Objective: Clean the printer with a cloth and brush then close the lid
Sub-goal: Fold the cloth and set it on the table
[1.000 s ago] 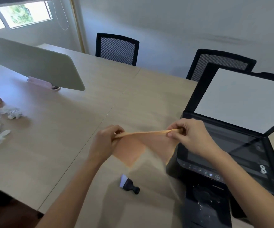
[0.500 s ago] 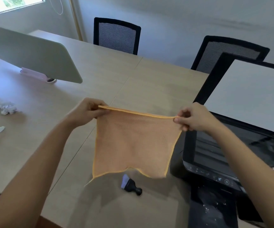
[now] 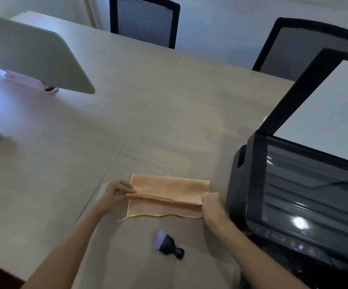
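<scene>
Head view: pale wood surface (image 3: 54,163); two chairs (image 3: 145,21) behind; printer (image 3: 306,195) right, lid (image 3: 323,101) up; brush (image 3: 168,245) near; cloth (image 3: 168,196), earlier held aloft, now folded flat; left hand (image 3: 114,193) and right hand (image 3: 212,205) pinch its edge.

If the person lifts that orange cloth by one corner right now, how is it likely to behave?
The orange cloth would probably go limp and unfold: it lies flat on the table, folded over itself, and the fold is only pinched in place by the left hand and right hand. It looks thin, so likely light. A loose thread at its near-left corner might snag.
</scene>
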{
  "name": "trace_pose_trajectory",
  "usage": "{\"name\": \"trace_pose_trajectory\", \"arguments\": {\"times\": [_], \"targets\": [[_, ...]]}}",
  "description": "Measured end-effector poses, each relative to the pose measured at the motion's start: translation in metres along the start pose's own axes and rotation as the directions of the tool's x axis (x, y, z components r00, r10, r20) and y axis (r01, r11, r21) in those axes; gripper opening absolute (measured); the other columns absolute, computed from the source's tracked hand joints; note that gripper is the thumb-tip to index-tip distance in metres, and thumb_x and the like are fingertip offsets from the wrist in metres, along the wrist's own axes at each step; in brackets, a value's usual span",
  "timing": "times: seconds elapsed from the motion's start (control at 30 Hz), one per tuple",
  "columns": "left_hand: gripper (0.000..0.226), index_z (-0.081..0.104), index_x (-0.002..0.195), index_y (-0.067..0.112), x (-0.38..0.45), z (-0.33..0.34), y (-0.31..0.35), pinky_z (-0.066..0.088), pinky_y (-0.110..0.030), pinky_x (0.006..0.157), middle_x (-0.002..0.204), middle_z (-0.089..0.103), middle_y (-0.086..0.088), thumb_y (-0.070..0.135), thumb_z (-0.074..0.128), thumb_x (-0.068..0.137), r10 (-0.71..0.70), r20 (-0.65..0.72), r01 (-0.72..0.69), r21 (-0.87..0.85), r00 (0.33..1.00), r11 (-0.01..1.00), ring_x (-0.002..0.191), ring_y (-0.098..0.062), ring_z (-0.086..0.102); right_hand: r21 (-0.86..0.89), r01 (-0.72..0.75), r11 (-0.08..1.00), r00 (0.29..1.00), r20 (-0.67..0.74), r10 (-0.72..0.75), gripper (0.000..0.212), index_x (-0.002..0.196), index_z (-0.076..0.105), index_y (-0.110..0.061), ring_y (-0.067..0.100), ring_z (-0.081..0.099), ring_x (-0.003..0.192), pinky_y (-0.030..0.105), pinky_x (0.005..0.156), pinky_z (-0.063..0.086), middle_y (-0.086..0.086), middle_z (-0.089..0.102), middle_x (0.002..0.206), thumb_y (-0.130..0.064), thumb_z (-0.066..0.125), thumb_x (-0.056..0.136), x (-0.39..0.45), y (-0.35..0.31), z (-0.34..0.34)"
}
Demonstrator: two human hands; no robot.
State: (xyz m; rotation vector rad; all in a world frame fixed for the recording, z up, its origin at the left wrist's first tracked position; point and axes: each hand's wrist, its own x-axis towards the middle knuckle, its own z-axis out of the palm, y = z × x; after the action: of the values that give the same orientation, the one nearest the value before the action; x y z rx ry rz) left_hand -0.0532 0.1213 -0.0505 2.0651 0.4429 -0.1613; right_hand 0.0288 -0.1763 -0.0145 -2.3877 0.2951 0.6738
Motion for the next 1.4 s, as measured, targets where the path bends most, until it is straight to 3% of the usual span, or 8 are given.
{"name": "trace_pose_trajectory", "arguments": {"times": [0.23,0.47,0.63,0.73,0.83,1.03,1.2,1.4], "targets": [[0.032,0.077,0.089,0.036,-0.019,0.010,-0.006,0.038,-0.031,0.096,0.118,0.047,0.017,0.039,0.081,0.058,-0.027,0.241,-0.101,0.506,0.970,0.857,0.117,-0.010,0.040,-0.452,0.064,0.890,0.991,-0.076,-0.110,0.033,0.117,0.051,-0.005,0.032,0.052,0.106,0.039,0.082,0.048,0.016,0.049,0.121,0.002,0.029,0.093,-0.002,0.029,0.028],[0.030,0.072,0.107,0.029,-0.012,0.040,0.022,0.038,-0.034,0.101,0.125,0.053,0.006,0.045,0.064,0.082,0.026,0.294,-0.175,0.494,0.956,0.852,0.118,-0.015,0.049,0.039,-0.227,0.973,0.967,-0.114,0.230,0.038,0.121,0.041,0.003,0.039,0.058,0.110,0.032,0.075,0.045,0.024,0.057,0.123,-0.006,0.057,0.087,0.007,0.014,0.027],[0.028,0.074,0.089,0.015,-0.010,0.041,0.032,0.050,-0.032,0.076,0.098,0.074,-0.009,0.034,0.054,0.094,-0.189,0.034,0.192,-0.132,0.981,0.973,0.081,-0.013,0.068,0.205,-0.069,0.976,0.993,-0.076,0.086,0.019,0.092,0.067,-0.007,0.034,0.067,0.090,0.042,0.082,0.057,0.016,0.073,0.094,-0.015,0.051,0.085,-0.008,-0.020,0.030],[0.054,0.066,0.105,0.010,-0.004,0.037,0.037,0.056,-0.034,0.077,0.110,0.070,-0.015,0.051,0.031,0.097,-0.349,0.257,0.420,-0.717,0.901,0.556,0.084,-0.020,0.072,0.313,0.113,0.943,0.990,0.044,-0.134,0.015,0.086,0.066,-0.007,0.033,0.068,0.077,0.047,0.075,0.058,0.016,0.073,0.083,-0.016,0.054,0.085,-0.025,-0.048,0.049],[0.076,0.062,0.115,0.011,-0.001,0.027,0.027,0.058,-0.036,0.068,0.109,0.070,-0.012,0.070,0.021,0.089,-0.353,0.435,0.546,-0.770,0.828,0.331,0.079,-0.024,0.071,0.353,0.239,0.905,0.893,0.287,-0.347,0.027,0.116,0.066,-0.009,0.026,0.067,0.095,0.043,0.091,0.054,0.014,0.071,0.108,-0.022,0.055,0.094,-0.033,-0.062,0.072],[0.051,0.047,0.126,0.002,-0.008,0.025,0.018,0.051,-0.021,0.041,0.082,0.065,-0.011,-0.018,0.058,0.080,-0.431,0.057,0.386,-0.562,0.900,0.731,0.048,-0.011,0.063,-0.127,0.559,0.819,0.806,0.317,-0.501,0.035,0.123,0.061,-0.007,0.026,0.051,0.126,0.028,0.105,0.038,0.009,0.052,0.140,-0.005,0.041,0.095,-0.015,-0.032,0.089],[0.041,0.061,0.106,0.018,-0.013,0.033,0.022,0.052,-0.020,0.060,0.102,0.062,-0.013,-0.012,0.052,0.079,-0.229,-0.165,0.222,-0.058,0.959,0.973,0.078,-0.019,0.065,-0.243,0.670,0.701,0.711,0.481,-0.513,0.045,0.143,0.037,0.000,0.025,0.018,0.148,0.029,0.120,0.015,0.013,0.020,0.160,-0.006,0.040,0.098,-0.008,-0.014,0.096],[0.065,0.028,0.143,0.045,-0.008,0.054,0.020,0.023,-0.051,0.115,0.162,-0.010,-0.001,0.020,0.052,0.088,-0.102,0.143,-0.018,0.659,0.984,0.752,0.149,-0.030,0.000,-0.338,0.708,0.620,0.693,0.497,-0.521,0.031,0.114,0.041,-0.010,0.029,0.012,0.148,0.046,0.112,0.033,0.009,-0.007,0.163,0.006,0.041,0.087,-0.005,0.003,0.079]]}}
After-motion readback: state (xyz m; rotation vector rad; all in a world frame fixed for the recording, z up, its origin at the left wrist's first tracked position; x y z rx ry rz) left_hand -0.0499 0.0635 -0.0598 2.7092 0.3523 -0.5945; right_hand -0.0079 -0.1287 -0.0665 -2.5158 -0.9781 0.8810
